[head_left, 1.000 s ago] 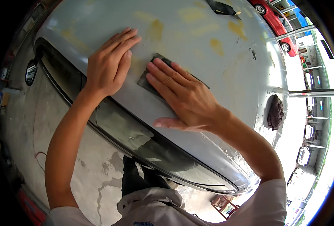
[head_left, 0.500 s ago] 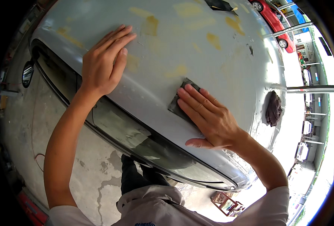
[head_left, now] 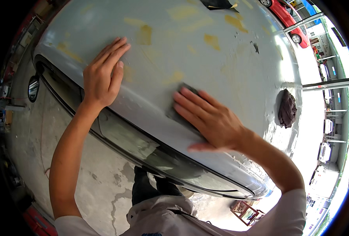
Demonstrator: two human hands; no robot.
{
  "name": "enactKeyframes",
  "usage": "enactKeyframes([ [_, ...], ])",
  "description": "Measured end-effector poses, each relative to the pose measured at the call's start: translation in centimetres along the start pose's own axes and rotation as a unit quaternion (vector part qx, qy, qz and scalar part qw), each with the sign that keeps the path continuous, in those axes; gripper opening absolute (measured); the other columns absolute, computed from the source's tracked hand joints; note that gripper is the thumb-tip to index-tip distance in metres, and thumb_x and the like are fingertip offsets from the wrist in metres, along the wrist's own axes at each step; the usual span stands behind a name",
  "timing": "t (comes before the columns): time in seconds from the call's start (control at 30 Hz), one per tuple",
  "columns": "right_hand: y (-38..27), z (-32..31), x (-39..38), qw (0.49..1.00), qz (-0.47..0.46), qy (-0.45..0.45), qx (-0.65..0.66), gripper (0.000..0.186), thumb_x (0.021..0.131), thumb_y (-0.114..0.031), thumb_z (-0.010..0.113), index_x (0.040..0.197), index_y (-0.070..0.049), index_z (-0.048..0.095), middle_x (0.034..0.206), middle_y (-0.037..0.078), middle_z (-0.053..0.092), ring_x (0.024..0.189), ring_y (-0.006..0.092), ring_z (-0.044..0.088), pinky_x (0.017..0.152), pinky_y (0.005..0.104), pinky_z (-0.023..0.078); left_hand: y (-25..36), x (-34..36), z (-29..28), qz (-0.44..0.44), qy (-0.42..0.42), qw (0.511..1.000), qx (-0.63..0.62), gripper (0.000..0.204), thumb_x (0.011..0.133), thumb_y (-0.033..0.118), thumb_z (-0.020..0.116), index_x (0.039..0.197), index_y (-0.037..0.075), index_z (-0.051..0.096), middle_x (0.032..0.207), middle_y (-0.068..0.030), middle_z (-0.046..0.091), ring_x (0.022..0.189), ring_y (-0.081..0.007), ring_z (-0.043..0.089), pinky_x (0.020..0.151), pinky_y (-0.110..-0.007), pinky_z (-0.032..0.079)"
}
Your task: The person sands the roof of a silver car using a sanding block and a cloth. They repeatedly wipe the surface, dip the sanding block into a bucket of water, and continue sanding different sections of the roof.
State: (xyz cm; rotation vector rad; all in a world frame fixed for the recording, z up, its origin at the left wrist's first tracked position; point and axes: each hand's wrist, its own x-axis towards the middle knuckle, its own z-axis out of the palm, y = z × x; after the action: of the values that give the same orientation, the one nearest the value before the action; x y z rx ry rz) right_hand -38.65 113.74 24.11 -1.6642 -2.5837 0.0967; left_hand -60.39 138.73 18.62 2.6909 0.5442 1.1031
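A silver-grey car roof (head_left: 151, 86) with yellowish patches spreads out before me. Flat on its left part lies my left hand (head_left: 103, 76), open, holding nothing, its fingers stretched out together. My right hand (head_left: 211, 118), slightly blurred, presses a dark piece of sandpaper (head_left: 177, 113) against the roof near the side edge. Its fingers lie over the sheet and the thumb stands apart. Most of the sandpaper is hidden under the fingers. Bits of dark residue and wet streaks show on the roof.
A crumpled dark cloth (head_left: 287, 110) lies on the roof at right. Black folded sheet material (head_left: 219, 4) is at the far edge. Side windows (head_left: 143, 145) run below my hands, with a wing mirror (head_left: 33, 88) at left. A red car (head_left: 288, 21) stands beyond; a wooden frame (head_left: 246, 212) is on the floor.
The view has shifted a little, with the roof patches now further left. My right hand has blurred with movement, still over the sandpaper. My left hand stays resting on the roof.
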Motion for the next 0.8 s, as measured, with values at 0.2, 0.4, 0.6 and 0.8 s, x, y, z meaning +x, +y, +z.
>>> enactKeyframes([
  [0.2, 0.8, 1.4, 7.2, 0.997, 0.020, 0.076, -0.016, 0.099, 0.093, -0.076, 0.042, 0.150, 0.005, 0.042, 0.160, 0.018, 0.038, 0.151, 0.0307, 0.032, 0.126, 0.0461, 0.024, -0.2, 0.1, -0.1, 0.006, -0.006, 1.000, -0.006, 0.039, 0.094, 0.005, 0.047, 0.127, 0.001, 0.067, 0.137, -0.0138, 0.065, 0.131, -0.0320, 0.059, 0.107, -0.042, 0.048],
  [0.4, 1.8, 0.2, 3.7, 0.999, -0.025, 0.026, -0.034, 0.091, 0.094, -0.069, 0.049, 0.150, 0.003, 0.044, 0.159, 0.016, 0.041, 0.149, 0.0315, 0.037, 0.125, 0.0466, 0.026, -0.3, -0.4, 0.2, 0.008, 0.014, 1.000, 0.001, 0.039, 0.094, 0.008, 0.048, 0.127, 0.002, 0.067, 0.137, -0.0133, 0.065, 0.132, -0.0305, 0.058, 0.107, -0.040, 0.049],
  [0.6, 0.9, 0.0, 3.3, 0.999, -0.019, 0.014, -0.023, 0.090, 0.093, -0.067, 0.053, 0.150, 0.002, 0.044, 0.159, 0.016, 0.041, 0.149, 0.0310, 0.036, 0.124, 0.0496, 0.028, -0.7, -0.7, -0.1, 0.006, 0.007, 1.000, 0.013, 0.040, 0.093, 0.009, 0.049, 0.128, 0.003, 0.067, 0.136, -0.0122, 0.066, 0.131, -0.0306, 0.059, 0.107, -0.041, 0.049],
  [0.8, 1.5, 0.6, 7.7, 0.996, -0.030, 0.072, -0.036, 0.087, 0.095, -0.067, 0.051, 0.146, 0.004, 0.049, 0.155, 0.018, 0.047, 0.146, 0.0331, 0.042, 0.122, 0.0474, 0.032, -0.4, 0.0, 0.4, 0.006, 0.016, 1.000, -0.005, 0.040, 0.093, 0.008, 0.049, 0.128, 0.003, 0.067, 0.136, -0.0124, 0.066, 0.132, -0.0306, 0.059, 0.107, -0.041, 0.049],
])
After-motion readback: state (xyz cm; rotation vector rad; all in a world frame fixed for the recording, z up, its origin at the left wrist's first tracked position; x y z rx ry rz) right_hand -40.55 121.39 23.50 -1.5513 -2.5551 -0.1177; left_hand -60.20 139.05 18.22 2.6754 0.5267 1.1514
